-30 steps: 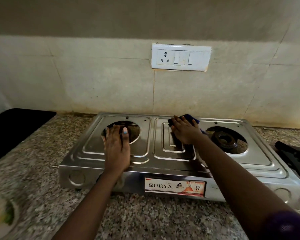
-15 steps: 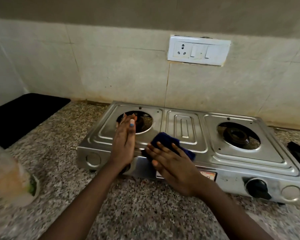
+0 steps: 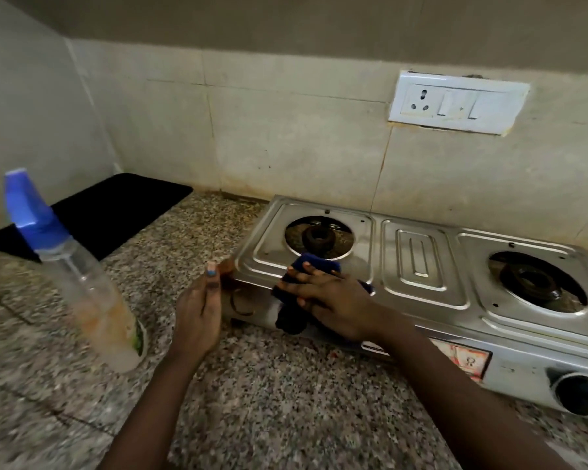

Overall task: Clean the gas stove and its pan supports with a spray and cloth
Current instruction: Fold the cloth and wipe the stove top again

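At the front-left corner of the two-burner steel gas stove (image 3: 418, 262), the right hand (image 3: 333, 300) pressed a dark blue cloth (image 3: 294, 300), fingers nearly straight; the left hand (image 3: 199, 313) steadied the corner, fingers straight. Wiping looked midway; pan supports off, unseen.

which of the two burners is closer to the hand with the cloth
The left burner, at the stove's left end: the right hand presses the blue cloth just in front of it. The right burner sits well clear.

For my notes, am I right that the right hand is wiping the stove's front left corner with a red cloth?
Not quite: the head view shows the cloth is dark blue. The right hand is indeed pressing it on the stove at the front left corner.
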